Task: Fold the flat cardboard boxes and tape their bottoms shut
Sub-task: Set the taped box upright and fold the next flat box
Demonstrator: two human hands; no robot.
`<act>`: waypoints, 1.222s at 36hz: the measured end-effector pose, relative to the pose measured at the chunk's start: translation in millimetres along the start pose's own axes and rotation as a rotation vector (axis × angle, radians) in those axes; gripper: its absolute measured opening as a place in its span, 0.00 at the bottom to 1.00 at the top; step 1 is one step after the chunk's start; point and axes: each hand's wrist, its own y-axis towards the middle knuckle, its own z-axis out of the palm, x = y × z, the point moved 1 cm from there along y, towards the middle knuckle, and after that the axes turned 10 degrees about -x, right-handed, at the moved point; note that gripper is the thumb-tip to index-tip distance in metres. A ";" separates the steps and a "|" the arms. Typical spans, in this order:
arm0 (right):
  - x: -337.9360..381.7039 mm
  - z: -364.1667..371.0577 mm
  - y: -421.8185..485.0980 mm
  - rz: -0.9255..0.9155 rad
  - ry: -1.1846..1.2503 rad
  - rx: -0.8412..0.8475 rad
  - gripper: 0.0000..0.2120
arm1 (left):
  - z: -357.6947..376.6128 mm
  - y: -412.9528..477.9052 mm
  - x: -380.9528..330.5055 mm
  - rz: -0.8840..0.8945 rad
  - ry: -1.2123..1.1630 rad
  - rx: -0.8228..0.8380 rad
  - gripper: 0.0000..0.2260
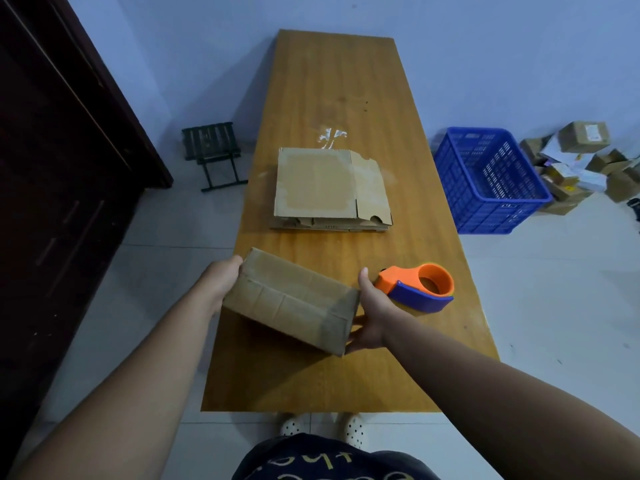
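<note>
So one folded box (pixel 291 299) looks basically done. It's squared up, and the face turned up has a seam down the middle with what seems like a shiny strip of tape over it. It's held just over the near end of the surface (pixel 329 81), between both hands.

The left hand (pixel 221 282) has its grip clamped on the left end, fingers mostly hidden behind the cardboard. The right hand (pixel 372 313) pinches the right end, thumb on top and fingers underneath.

The long axis runs diagonally, left end farther away and right end closer to the person.

The tape dispenser (pixel 420 287) sits just beside the right hand. Plenty left though: a stack of flat boxes (pixel 329 185) waits mid-surface, unfolded and untaped.
</note>
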 end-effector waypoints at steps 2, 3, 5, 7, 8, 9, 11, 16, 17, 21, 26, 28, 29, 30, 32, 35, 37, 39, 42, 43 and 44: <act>5.4 3.1 -4.6 -0.049 0.012 0.007 0.32 | -9.8 -4.3 -6.6 0.005 -0.039 0.024 0.14; 8.1 4.8 -5.6 -0.079 0.013 0.029 0.28 | -15.5 -4.2 -9.3 0.011 -0.053 0.039 0.14; 14.0 7.5 -7.9 -0.161 0.007 0.084 0.23 | -26.9 -8.0 -16.1 0.026 -0.095 0.083 0.14; 20.6 9.1 -12.0 -0.265 0.003 0.137 0.24 | -35.1 -10.7 -20.0 0.030 -0.146 0.128 0.16; 23.5 10.5 -14.2 -0.320 -0.007 0.170 0.27 | -37.8 -10.8 -19.5 0.035 -0.160 0.137 0.19; 25.9 11.4 -15.7 -0.380 -0.027 0.189 0.29 | -39.7 -9.5 -17.6 0.043 -0.174 0.140 0.22; 29.1 13.8 -18.2 -0.489 -0.063 0.195 0.30 | -40.1 -8.0 -13.4 0.082 -0.231 0.100 0.26; 32.4 21.2 -28.0 -0.670 -0.098 0.140 0.22 | -29.5 -19.1 -6.5 0.164 -0.386 0.074 0.26; 32.1 23.2 -28.9 -0.706 -0.131 0.120 0.21 | -27.1 -21.3 -3.9 0.173 -0.393 0.113 0.28; 29.4 27.9 -23.7 -0.785 -0.230 0.040 0.32 | -21.1 -27.0 2.3 0.170 -0.324 0.104 0.46; 30.8 19.8 -17.3 -0.701 -0.005 0.032 0.26 | -18.3 -17.8 4.5 0.003 -0.679 0.050 0.38; 31.9 17.2 -13.5 -0.700 -0.093 0.060 0.16 | -16.5 -12.5 8.0 0.002 -0.627 0.076 0.25; 33.2 16.3 -10.4 -0.687 -0.148 0.066 0.15 | -17.1 -10.7 10.3 0.014 -0.530 0.112 0.19; 35.1 16.1 -8.4 -0.664 -0.195 0.070 0.18 | -17.9 -9.9 10.3 0.043 -0.444 0.145 0.15; 42.0 16.0 -6.5 -0.651 -0.296 0.063 0.25 | -20.5 -4.3 7.1 0.087 -0.376 0.223 0.10; 56.2 17.1 -9.8 -0.636 -0.493 0.093 0.35 | -30.2 8.8 -1.5 0.164 -0.253 0.339 0.27; 65.1 19.9 -13.2 -0.595 -0.596 0.119 0.39 | -35.8 13.8 -10.0 0.235 -0.046 0.406 0.33; 72.3 25.7 -15.8 -0.600 -0.721 0.093 0.40 | -36.8 13.4 -23.1 0.298 0.201 0.452 0.36; 80.6 37.4 -19.2 -0.649 -0.855 0.038 0.38 | -26.6 3.6 -43.6 0.392 0.501 0.408 0.33; 82.3 41.0 -19.1 -0.657 -0.873 0.018 0.36 | -21.8 2.2 -48.2 0.411 0.546 0.377 0.30; 84.1 44.3 -17.7 -0.666 -0.881 -0.015 0.32 | -17.4 3.8 -50.5 0.420 0.577 0.348 0.26</act>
